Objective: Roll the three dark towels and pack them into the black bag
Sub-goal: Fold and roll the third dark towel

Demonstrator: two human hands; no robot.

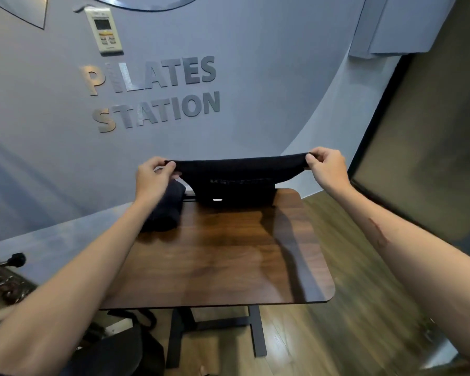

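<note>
A dark towel (239,169) hangs stretched in the air above the far end of the wooden table (223,261). My left hand (154,177) pinches its left top corner and my right hand (327,169) pinches its right top corner. Behind the hanging towel stands the black bag (239,196) at the table's far edge, partly hidden by the cloth. A pile of dark towel (164,207) lies at the table's far left, under my left wrist.
The table has black metal legs (257,332) on a wooden floor. A blue wall with lettering rises behind it. A dark chair or bag (114,351) sits at the lower left, and a dark panel (423,158) stands at the right.
</note>
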